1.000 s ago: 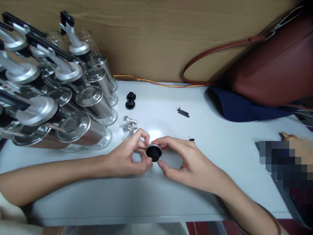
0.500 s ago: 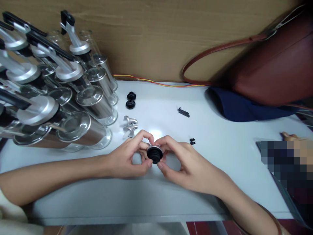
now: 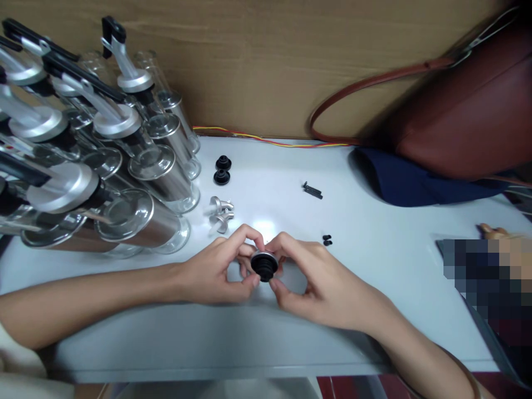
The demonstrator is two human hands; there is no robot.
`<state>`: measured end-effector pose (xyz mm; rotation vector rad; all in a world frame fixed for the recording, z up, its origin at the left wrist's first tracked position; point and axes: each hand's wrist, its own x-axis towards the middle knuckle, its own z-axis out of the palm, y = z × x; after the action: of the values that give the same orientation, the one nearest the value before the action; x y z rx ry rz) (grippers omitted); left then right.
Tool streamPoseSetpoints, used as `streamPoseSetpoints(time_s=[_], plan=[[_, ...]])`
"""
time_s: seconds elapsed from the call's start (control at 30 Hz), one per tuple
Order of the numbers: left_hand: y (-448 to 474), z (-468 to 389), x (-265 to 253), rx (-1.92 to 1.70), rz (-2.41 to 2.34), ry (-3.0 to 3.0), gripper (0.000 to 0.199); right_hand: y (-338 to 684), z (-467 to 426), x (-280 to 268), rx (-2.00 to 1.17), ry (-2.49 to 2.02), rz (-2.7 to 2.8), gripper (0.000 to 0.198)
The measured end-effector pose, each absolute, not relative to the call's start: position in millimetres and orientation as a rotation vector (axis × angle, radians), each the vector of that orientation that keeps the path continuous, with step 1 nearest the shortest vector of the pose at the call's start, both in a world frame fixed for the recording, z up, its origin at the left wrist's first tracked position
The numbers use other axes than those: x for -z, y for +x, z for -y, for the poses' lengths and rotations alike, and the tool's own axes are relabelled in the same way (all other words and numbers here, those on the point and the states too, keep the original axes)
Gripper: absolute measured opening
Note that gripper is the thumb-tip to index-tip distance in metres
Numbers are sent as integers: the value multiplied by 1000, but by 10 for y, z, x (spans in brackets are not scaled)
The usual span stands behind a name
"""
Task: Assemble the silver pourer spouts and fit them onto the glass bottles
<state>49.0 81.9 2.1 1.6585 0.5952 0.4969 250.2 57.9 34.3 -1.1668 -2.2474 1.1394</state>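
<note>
1. Two bare hands are close together: the left hand (image 3: 220, 271) grasps the silver-rimmed black stopper (image 3: 265, 267) between thumb and fingers, and the right hand (image 3: 324, 280) grasps it from the other side in the same manner.
2. This stopper is held over the near middle of the pale table (image 3: 208, 343).
3. Farther and left lie two silver spouts (image 3: 219, 224), then two black plugs (image 3: 221, 177).
4. Farther and right lie small black caps (image 3: 327, 243) and slim black pieces (image 3: 313, 192).
5. Glass bottles (image 3: 160, 180) stand at left; a brown bag (image 3: 457, 122) is far right.
</note>
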Motion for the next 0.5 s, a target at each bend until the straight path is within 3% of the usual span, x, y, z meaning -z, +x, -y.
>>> streamPoseSetpoints(time_s=[0.5], plan=[[492, -776, -32, -478, -660, 1732, 27, 2472, -583, -310, -892, -1041, 2337, 9]])
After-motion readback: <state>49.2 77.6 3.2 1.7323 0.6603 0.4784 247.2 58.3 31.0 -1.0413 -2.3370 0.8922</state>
